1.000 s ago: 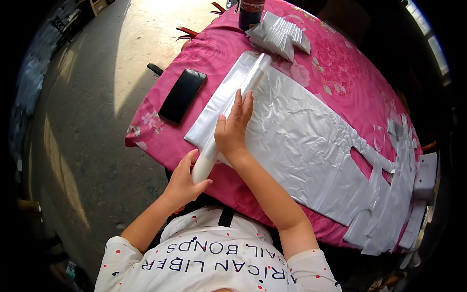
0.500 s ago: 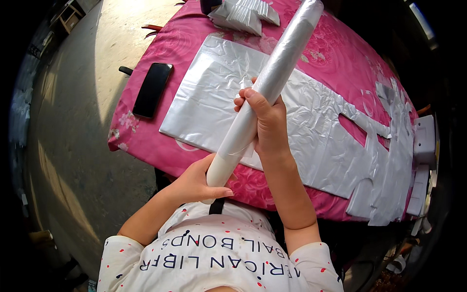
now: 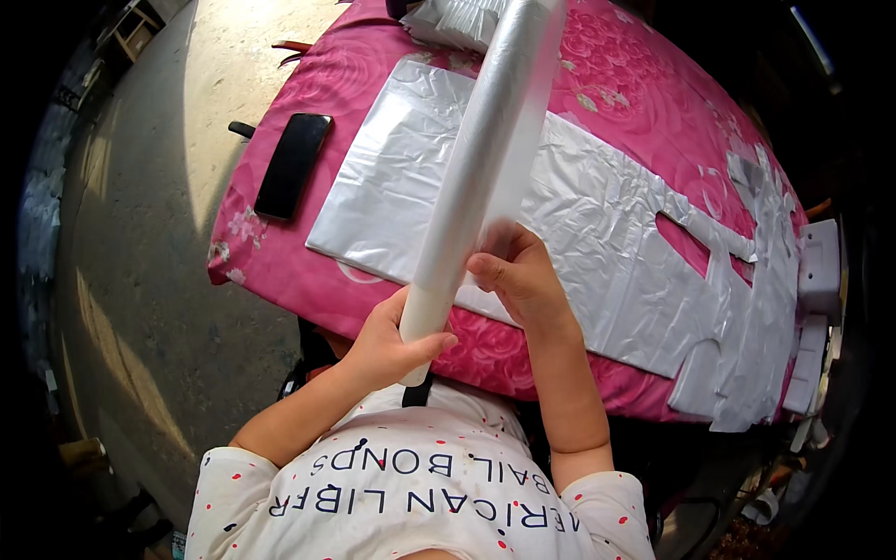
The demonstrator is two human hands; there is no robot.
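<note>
A long roll of clear plastic film [image 3: 467, 177] stands tilted over the table, its bare white core end toward me. My left hand [image 3: 385, 341] is closed around that lower end. A loose flap of film [image 3: 525, 140] hangs off the roll's right side. My right hand [image 3: 523, 280] pinches the flap's lower edge between thumb and fingers, close beside the roll; the fingertips are partly blurred. Beneath the roll lies a flat stack of white plastic bags [image 3: 597, 233], with cut-out handles at its right end.
A pink floral cloth [image 3: 616, 56] covers the table. A black phone [image 3: 293, 168] lies near its left edge. Folded white plastic packets [image 3: 453, 23] sit at the far side, partly behind the roll. White plastic boxes [image 3: 819, 266] stand beyond the right edge.
My right hand has let go of the roll's middle, come down nearer me, and drawn a flap of film off it. The roll has swung more upright, its far end leftward.
</note>
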